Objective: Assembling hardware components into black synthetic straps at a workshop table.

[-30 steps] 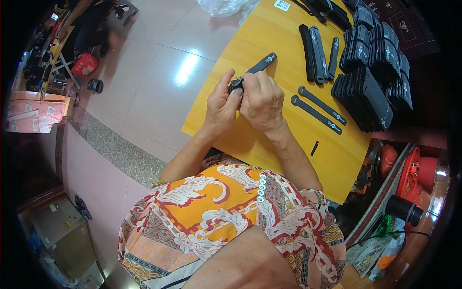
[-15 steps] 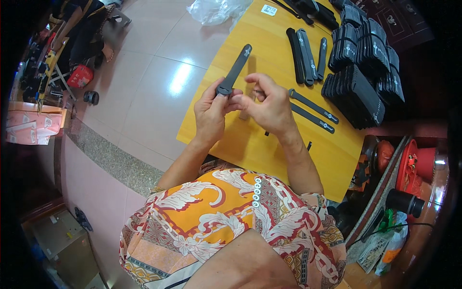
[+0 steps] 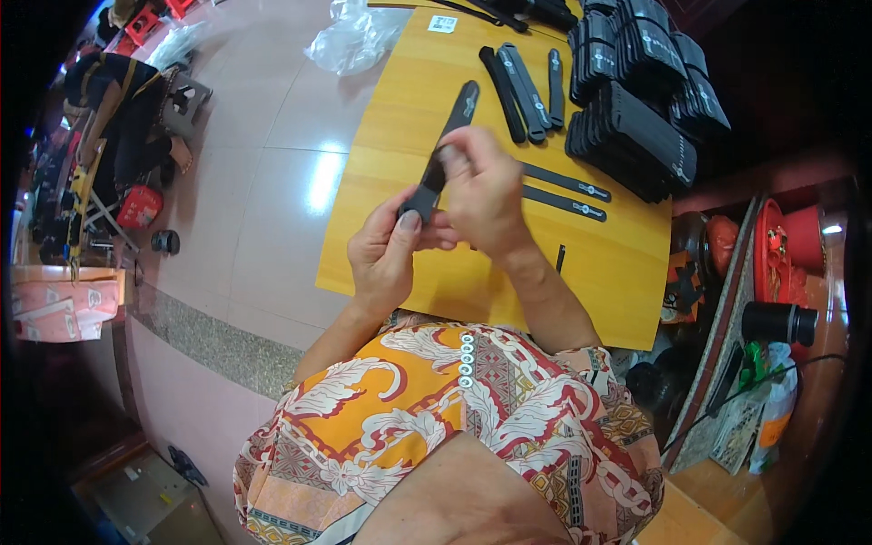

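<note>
Yellow table carries a stack of black sleeves at its far right. Two loose strips lie just right of the hands. Left hand pinches the lower end of a long black strip, raised over the table; right hand has fingers curled closed around its middle.

bare yellow table lies open left of the hands (loose strips and black stacks crowd the right).

Left hand and right hand raised close together, fingers curled in a pinch.
</note>
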A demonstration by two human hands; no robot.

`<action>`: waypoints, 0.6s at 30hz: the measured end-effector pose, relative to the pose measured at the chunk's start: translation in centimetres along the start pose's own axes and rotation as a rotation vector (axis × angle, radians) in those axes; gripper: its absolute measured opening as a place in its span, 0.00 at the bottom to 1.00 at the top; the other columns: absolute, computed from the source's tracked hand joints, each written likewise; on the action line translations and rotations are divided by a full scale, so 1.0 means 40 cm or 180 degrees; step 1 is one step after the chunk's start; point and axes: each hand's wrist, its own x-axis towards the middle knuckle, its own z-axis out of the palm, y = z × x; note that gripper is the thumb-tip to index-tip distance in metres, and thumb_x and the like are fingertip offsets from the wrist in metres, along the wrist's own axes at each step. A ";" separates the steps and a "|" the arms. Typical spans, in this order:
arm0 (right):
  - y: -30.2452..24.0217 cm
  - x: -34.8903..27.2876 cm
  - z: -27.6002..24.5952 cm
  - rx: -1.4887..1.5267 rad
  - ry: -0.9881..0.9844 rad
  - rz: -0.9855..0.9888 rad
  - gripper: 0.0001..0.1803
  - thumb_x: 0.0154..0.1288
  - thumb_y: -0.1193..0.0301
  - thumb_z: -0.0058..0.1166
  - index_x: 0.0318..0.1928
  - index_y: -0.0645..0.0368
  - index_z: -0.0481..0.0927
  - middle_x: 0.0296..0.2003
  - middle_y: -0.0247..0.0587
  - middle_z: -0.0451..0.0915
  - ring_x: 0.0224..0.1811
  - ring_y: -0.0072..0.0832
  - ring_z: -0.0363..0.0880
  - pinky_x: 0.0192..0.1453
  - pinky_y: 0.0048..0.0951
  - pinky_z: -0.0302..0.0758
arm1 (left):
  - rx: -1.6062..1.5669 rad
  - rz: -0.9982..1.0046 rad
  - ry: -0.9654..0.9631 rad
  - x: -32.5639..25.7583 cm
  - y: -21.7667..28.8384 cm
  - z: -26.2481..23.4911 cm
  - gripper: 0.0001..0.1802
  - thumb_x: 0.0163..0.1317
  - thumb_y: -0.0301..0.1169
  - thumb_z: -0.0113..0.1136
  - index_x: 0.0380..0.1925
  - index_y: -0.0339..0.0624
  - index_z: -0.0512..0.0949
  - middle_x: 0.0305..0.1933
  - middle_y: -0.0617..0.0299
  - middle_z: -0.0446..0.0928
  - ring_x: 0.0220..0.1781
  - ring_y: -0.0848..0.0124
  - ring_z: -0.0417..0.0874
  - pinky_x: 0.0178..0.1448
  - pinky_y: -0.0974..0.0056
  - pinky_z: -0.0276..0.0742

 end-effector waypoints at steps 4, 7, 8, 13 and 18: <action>0.068 0.059 -0.180 -0.0637 0.1269 0.0302 0.03 0.61 0.74 0.48 0.33 0.60 0.75 0.25 0.35 0.74 0.29 0.26 0.74 0.33 0.29 0.70 | -0.0658 -0.0668 -0.0635 -0.017 0.059 -0.016 0.17 0.66 0.24 0.41 0.52 0.27 0.65 0.36 0.42 0.77 0.31 0.55 0.83 0.37 0.59 0.82; 0.175 0.074 -0.447 -0.1540 0.2354 0.0888 0.08 0.62 0.72 0.49 0.38 0.62 0.77 0.29 0.38 0.78 0.32 0.28 0.77 0.39 0.29 0.73 | -0.1125 -0.1278 -0.1043 -0.022 0.090 -0.067 0.17 0.64 0.23 0.41 0.51 0.25 0.65 0.32 0.41 0.77 0.27 0.53 0.83 0.32 0.58 0.82; 0.167 0.067 -0.529 -0.1631 0.2738 0.1183 0.08 0.61 0.73 0.48 0.39 0.62 0.77 0.28 0.40 0.78 0.33 0.28 0.77 0.41 0.30 0.73 | -0.1160 -0.1325 -0.1090 -0.018 0.094 -0.087 0.17 0.64 0.23 0.41 0.51 0.25 0.65 0.32 0.41 0.77 0.27 0.53 0.83 0.32 0.58 0.82; 0.178 -0.072 -0.904 -0.1841 0.3882 0.0847 0.09 0.57 0.77 0.47 0.33 0.75 0.75 0.29 0.50 0.79 0.29 0.35 0.77 0.37 0.32 0.75 | -0.1223 -0.0994 -0.0534 0.019 0.059 -0.239 0.18 0.64 0.28 0.44 0.51 0.27 0.66 0.34 0.42 0.76 0.24 0.61 0.80 0.29 0.65 0.79; 0.186 -0.193 -0.740 -0.4245 0.1641 0.1041 0.10 0.59 0.70 0.47 0.37 0.62 0.77 0.34 0.52 0.79 0.37 0.44 0.78 0.42 0.38 0.74 | -0.1847 -0.1047 -0.0149 0.063 0.017 -0.208 0.20 0.63 0.27 0.46 0.54 0.32 0.63 0.48 0.39 0.71 0.40 0.58 0.79 0.42 0.62 0.77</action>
